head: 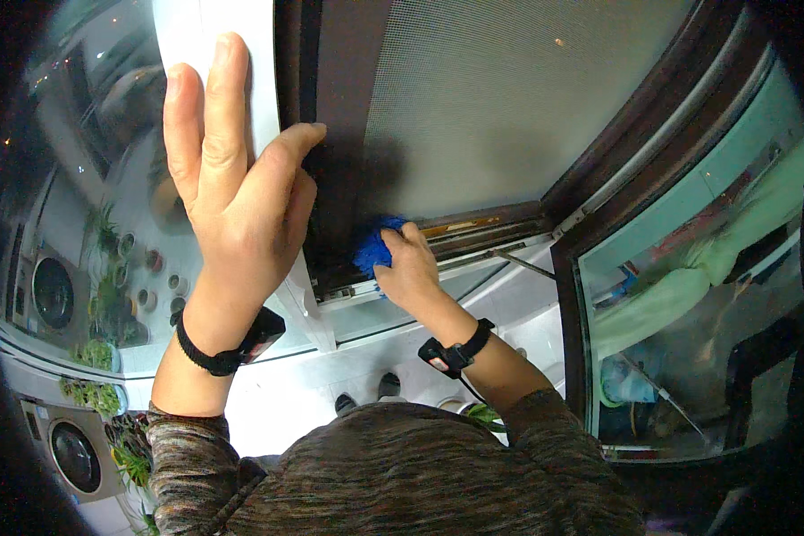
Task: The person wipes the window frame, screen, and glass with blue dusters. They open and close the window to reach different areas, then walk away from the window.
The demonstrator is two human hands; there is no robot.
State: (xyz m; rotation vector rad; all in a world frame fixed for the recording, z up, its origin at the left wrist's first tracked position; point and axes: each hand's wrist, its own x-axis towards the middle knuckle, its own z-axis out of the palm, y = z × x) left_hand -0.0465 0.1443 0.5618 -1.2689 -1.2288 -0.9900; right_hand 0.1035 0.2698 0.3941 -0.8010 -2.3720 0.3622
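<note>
My left hand (234, 174) rests on the upright white window frame (261, 74). Its fingers are spread, two lying along the white face and another bent over towards the dark inner frame (348, 74). Down at the lower left corner of the opening, my right hand (410, 264) grips a bunched blue cloth (374, 246). The cloth touches the dark frame beside the sill track (469, 231), and part of it is hidden under my fingers. A mesh window screen (469, 114) spans the opening above this hand.
On the right, a dark-framed window sash (573, 335) stands swung out, joined by a metal stay arm (526, 263). Glass panes at left reflect the room. A front-loading washing machine (74, 449) and potted plants (130, 462) stand lower left; another plant (486, 417) is near my right forearm.
</note>
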